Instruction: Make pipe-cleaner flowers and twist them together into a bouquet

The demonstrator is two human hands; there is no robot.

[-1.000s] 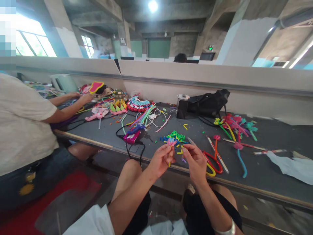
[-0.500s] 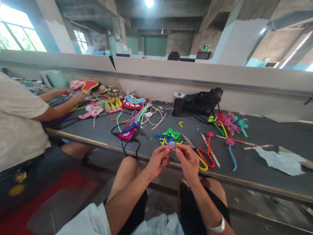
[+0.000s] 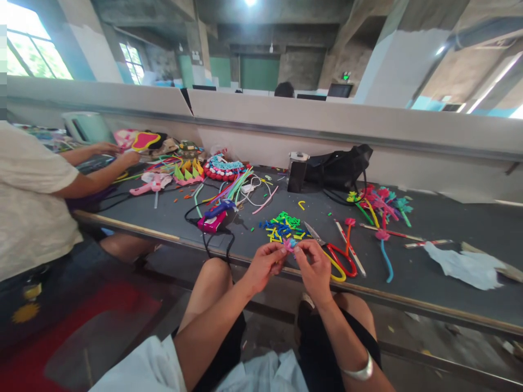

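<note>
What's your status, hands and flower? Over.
Left hand pinching pink-and-blue flower. Right hand, fingers at its edge, grip unclear. Scissors near, not blocking.

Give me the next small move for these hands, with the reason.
I'd steady the small pink-and-blue piece with the left hand and press lightly with the right hand. Both hands' fingertips meet around it, while the cut bits and scissors lie on the table, untouched. What the right fingers pinch is hidden.
</note>
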